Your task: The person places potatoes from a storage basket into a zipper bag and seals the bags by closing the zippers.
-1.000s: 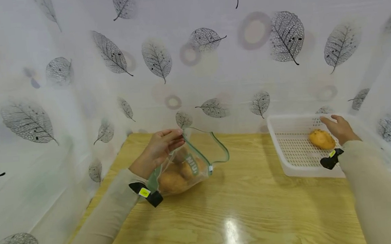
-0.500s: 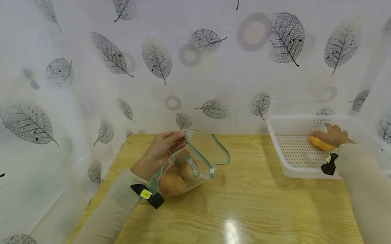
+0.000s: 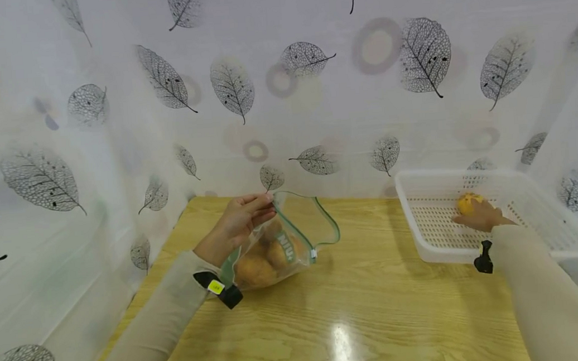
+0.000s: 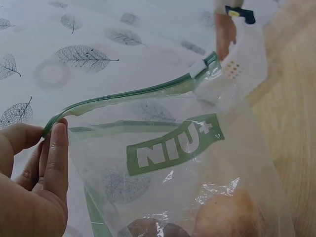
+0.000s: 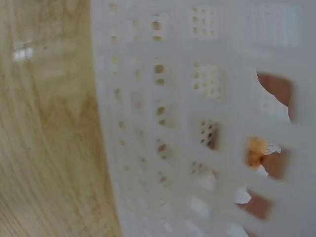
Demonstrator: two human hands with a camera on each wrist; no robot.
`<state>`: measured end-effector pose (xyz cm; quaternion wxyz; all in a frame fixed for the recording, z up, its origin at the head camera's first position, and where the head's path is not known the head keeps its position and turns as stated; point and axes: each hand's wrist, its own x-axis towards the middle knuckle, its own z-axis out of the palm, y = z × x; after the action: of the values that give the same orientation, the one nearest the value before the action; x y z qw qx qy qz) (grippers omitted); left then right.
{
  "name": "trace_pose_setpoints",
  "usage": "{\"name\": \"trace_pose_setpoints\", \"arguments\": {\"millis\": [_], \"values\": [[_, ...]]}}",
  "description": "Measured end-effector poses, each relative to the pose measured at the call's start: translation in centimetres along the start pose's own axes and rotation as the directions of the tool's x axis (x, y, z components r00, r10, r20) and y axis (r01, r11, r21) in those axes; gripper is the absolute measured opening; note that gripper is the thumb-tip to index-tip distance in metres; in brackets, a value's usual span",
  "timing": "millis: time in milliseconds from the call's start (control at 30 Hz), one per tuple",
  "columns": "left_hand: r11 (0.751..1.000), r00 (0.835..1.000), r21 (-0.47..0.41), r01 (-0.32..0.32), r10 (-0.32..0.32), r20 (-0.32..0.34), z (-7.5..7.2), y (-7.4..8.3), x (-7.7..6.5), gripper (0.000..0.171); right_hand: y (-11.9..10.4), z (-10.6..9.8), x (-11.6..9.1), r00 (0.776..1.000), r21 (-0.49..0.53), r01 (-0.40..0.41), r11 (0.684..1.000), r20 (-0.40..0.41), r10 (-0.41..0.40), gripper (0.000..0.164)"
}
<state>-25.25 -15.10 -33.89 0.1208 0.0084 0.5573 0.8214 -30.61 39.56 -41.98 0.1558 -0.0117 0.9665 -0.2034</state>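
My left hand (image 3: 236,223) pinches the top rim of a clear zip bag (image 3: 284,247) between thumb and fingers. Green trim edges the bag, and its mouth gapes toward the right. Several brown potatoes (image 3: 255,269) lie in the bottom; in the left wrist view one potato (image 4: 227,217) shows through the plastic. My right hand (image 3: 480,216) is down inside a white basket (image 3: 427,254), gripping a yellow-brown potato (image 3: 468,202) that it partly hides. Through the basket's holes, the right wrist view gives only bits of the fingers and the potato (image 5: 256,150).
A wooden table (image 3: 367,298) carries the bag on the left and the basket on the right. Behind it hangs a pale curtain (image 3: 314,111) with a leaf print. The basket's perforated wall (image 5: 143,108) stands close to the right wrist camera.
My right hand has come down onto the potato in the basket and shifted toward me, and the potato has turned under it. The left hand and the bag have stayed nearly still.
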Motion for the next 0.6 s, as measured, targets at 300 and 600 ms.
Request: {"name": "trace_pose_setpoints", "arguments": {"millis": [300, 600], "values": [[1.0, 1.0, -0.002, 0.001, -0.001, 0.004, -0.1, 0.1, -0.2, 0.028, 0.1, 2.0, -0.1, 0.966, -0.075, -0.121, 0.99, -0.237, 0.1, 0.081], [1.0, 1.0, -0.001, 0.005, -0.005, 0.0, 0.0, 0.1, -0.4, 0.027, 0.7, 3.2, 0.8, 0.922, -0.131, -0.092, 0.987, -0.386, 0.035, 0.063]]}}
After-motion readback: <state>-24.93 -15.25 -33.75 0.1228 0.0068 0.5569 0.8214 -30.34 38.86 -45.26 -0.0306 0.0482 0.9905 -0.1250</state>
